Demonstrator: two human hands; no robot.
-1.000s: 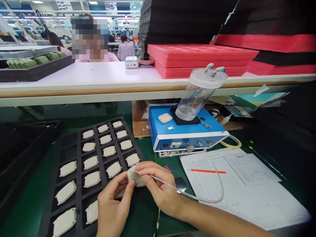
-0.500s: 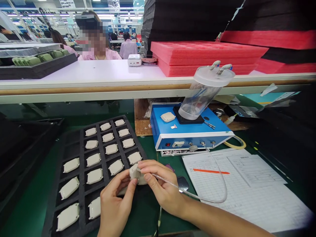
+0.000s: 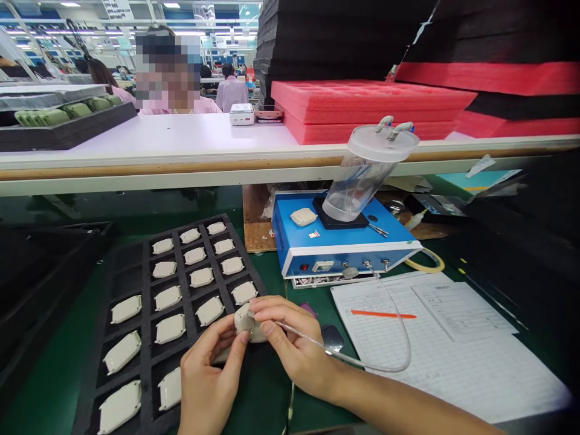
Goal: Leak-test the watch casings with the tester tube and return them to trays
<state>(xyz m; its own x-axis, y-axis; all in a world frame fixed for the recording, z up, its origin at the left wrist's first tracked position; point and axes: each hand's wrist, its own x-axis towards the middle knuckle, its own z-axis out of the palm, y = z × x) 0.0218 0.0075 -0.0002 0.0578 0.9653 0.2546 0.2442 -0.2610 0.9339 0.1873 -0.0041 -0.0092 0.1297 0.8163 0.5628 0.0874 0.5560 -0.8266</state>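
Observation:
Between the thumb and fingers of my left hand [image 3: 209, 371] is a small beige plastic casing [image 3: 243, 321], raised over the right edge of the black foam tray [image 3: 147, 356]. My right hand [image 3: 301, 347] pinches the end of a clear thin tube [image 3: 356, 361] against that casing. The fingertips hide the exact contact point. From my right hand the tube loops across the papers and up to the front of a blue box [image 3: 347, 239]. Similar beige casings [image 3: 170, 329] lie in the tray's compartments; another beige casing [image 3: 303, 217] rests on the box.
A transparent cylinder [image 3: 351, 184] leans on the box, its lid level with the shelf edge [image 3: 181, 176]. Printed sheets [image 3: 435, 362] and an orange stick [image 3: 384, 314] lie at right. Red foam trays [image 3: 362, 109] are stacked on the shelf. A person [image 3: 181, 103] sits beyond it.
The whole scene has shifted slightly left in view as the camera turned a little. Both hands keep the same grip on the casing and the tube.

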